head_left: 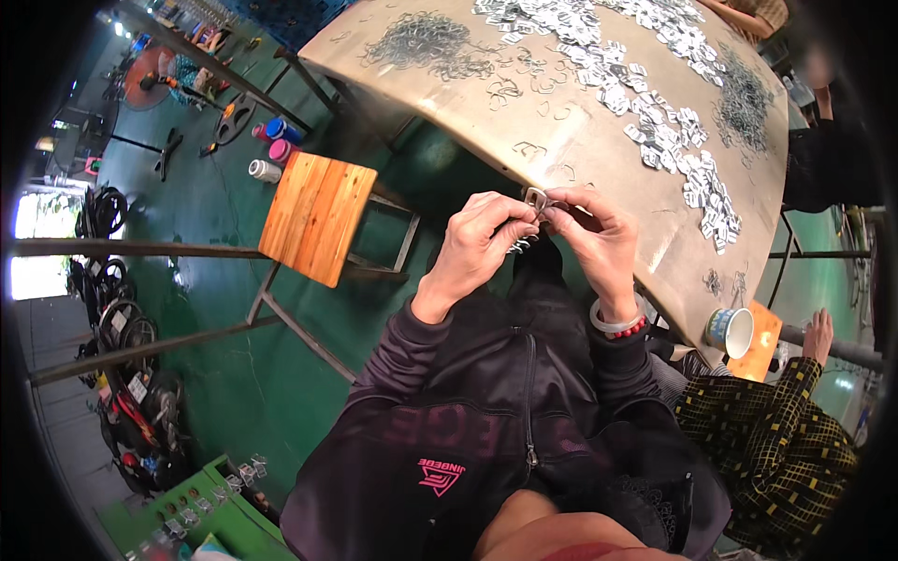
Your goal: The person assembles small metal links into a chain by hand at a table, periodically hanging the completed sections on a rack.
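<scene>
Just off the table's near edge, a small silver metal buckle [536,197] is pinched between the fingertips of both my hands. My left hand [479,245] grips it from the left with thumb and forefinger. My right hand [601,241] closes on it from the right, and its fingertips hide part of the piece. Below my left fingers show several more small shiny metal pieces [522,245]; what supports them is unclear. On the table lie a long heap of flat silver buckles [613,79] and a dark pile of bent wire pieces [416,42].
A wooden stool [318,215] stands to the left, with bottles [281,131] beside it. A paper cup [730,332] sits at the table's right corner. A co-worker in a patterned sleeve [786,407] is close on my right. Another wire pile [744,103] lies at the far right.
</scene>
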